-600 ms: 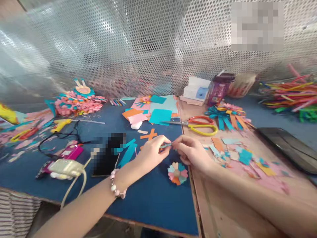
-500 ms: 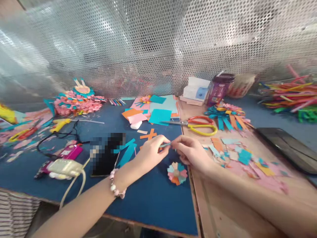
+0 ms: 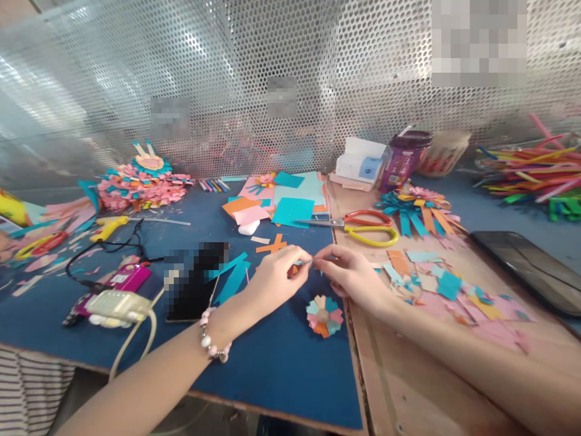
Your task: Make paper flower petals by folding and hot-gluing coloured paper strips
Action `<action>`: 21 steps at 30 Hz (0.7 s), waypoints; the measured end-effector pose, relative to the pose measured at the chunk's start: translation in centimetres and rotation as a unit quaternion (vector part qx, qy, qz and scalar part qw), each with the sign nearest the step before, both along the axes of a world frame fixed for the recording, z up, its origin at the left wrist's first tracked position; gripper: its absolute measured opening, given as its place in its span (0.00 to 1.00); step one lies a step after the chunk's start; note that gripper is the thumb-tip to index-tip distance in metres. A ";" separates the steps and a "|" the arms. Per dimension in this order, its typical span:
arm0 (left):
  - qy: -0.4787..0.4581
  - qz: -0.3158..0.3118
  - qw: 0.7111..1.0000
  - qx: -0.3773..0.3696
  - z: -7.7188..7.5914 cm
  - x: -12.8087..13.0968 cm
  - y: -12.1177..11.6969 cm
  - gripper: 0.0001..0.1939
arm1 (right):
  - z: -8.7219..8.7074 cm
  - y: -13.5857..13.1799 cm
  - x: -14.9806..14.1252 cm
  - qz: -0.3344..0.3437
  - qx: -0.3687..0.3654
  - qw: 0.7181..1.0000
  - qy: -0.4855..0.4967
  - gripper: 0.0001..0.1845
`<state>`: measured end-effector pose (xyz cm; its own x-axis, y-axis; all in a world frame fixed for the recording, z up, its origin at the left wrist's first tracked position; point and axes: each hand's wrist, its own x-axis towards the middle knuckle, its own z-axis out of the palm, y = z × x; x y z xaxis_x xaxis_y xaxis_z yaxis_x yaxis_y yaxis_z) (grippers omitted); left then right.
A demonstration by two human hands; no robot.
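Observation:
My left hand (image 3: 278,280), with a beaded bracelet at the wrist, pinches a small bluish paper strip (image 3: 301,262). The closed fingertips of my right hand (image 3: 348,274) meet the strip's right end; much of the strip is hidden by fingers. Just below the hands lies a round paper flower (image 3: 324,316) with orange, pink, blue and cream petals. Blue paper strips (image 3: 233,280) rest left of my left hand, and crossed orange strips (image 3: 274,244) lie beyond it. Farther back, open scissors (image 3: 370,229) with red and yellow handles point left over a blue paper square (image 3: 293,212).
Paper scraps (image 3: 449,284) and a dark phone (image 3: 526,269) are on the right. To the left are another phone (image 3: 200,284), a yellow glue gun (image 3: 110,228) and a corded power strip (image 3: 120,304). A perforated metal panel (image 3: 272,79) stands behind the table.
Both hands stay at nearly the same spot. The strip shows less between the fingertips than before, and my right fingers have shifted slightly.

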<state>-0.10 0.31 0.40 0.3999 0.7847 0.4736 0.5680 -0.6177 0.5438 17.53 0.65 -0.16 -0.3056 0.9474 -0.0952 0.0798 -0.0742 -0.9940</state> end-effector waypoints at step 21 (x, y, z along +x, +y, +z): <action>-0.077 0.004 0.991 -0.113 0.8 0.1 -0.1 0.05 | -0.5 0.7 0.9 0.018 0.351 0.926 -0.135 0.02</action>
